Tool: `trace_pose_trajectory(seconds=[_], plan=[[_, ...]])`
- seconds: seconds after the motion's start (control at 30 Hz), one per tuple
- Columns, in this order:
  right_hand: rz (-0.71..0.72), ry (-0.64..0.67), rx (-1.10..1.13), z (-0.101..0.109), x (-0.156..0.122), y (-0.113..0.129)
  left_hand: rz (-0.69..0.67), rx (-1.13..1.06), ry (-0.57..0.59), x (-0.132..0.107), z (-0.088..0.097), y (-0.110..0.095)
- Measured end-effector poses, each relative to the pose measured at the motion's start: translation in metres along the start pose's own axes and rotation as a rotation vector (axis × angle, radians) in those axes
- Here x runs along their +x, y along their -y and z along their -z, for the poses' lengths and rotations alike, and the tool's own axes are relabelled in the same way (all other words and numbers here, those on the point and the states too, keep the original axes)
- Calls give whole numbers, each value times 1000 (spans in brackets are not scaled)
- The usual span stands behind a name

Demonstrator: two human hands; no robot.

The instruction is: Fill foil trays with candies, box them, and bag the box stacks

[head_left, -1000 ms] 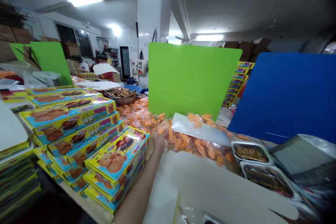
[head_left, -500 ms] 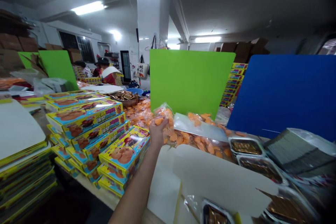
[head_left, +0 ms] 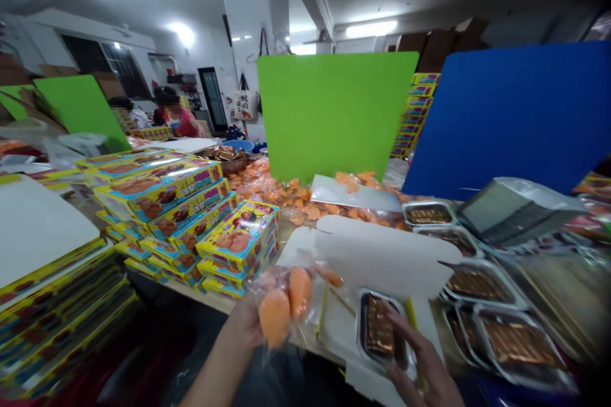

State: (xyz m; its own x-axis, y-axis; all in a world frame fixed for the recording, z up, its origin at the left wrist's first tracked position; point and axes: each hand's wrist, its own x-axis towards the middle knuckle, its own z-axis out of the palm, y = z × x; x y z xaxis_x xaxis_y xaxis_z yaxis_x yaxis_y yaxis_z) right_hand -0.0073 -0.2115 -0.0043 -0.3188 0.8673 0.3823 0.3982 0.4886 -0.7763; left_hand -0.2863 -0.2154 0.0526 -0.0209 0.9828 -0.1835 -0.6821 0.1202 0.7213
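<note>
My left hand (head_left: pixel 248 318) is closed on a clear plastic bag of orange pieces (head_left: pixel 275 317), raised at the table's front edge, left of an open white-lined box (head_left: pixel 344 331). Inside that box lies a foil tray (head_left: pixel 361 331) with brown-gold wrapped bars (head_left: pixel 379 327). Over the tray's right side reaches my right hand (head_left: pixel 420 362), fingers apart, a fingertip touching the bars and the thumb near the lower rim. The box's white flap (head_left: pixel 386 254) stands up behind the tray.
Stacked yellow picture boxes (head_left: pixel 238 235) stand left. Orange pieces in clear wrap (head_left: pixel 258 181) lie behind the box. More filled foil trays (head_left: pixel 520 343) sit at the right. A green board (head_left: pixel 334 114) and a blue board (head_left: pixel 506 121) stand behind. A person (head_left: pixel 179 117) is farther back.
My left hand has drawn back from the orange heap toward the table's front edge with the bag. My right hand has come into view over the foil tray. The view has tilted down.
</note>
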Motion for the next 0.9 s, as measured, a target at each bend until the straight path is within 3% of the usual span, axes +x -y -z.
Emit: trace_pose_trajectory(seconds=[0.07, 0.2, 0.27, 0.4, 0.5, 0.63, 0.77, 0.9], plan=[[-54, -72, 309, -15, 11, 31, 105, 42, 136, -10, -5, 17], [-337, 2, 788, -37, 30, 71, 143, 238, 277, -19, -24, 40], [-483, 6, 874, -37, 32, 73, 181, 230, 259, -21, -29, 44], [-607, -186, 939, -25, 31, 57, 227, 162, 91, -17, -19, 38], [-617, -289, 857, -21, 35, 42, 147, 147, -93, -8, 2, 32], [-561, -294, 539, -35, 50, 27, 86, 113, -195, 1, 20, 32], [-589, -198, 180, -59, 68, 15, 75, 79, -204, 2, 14, 38], [-529, -189, 28, -64, 77, 15, 99, 63, -181, 5, 6, 42]])
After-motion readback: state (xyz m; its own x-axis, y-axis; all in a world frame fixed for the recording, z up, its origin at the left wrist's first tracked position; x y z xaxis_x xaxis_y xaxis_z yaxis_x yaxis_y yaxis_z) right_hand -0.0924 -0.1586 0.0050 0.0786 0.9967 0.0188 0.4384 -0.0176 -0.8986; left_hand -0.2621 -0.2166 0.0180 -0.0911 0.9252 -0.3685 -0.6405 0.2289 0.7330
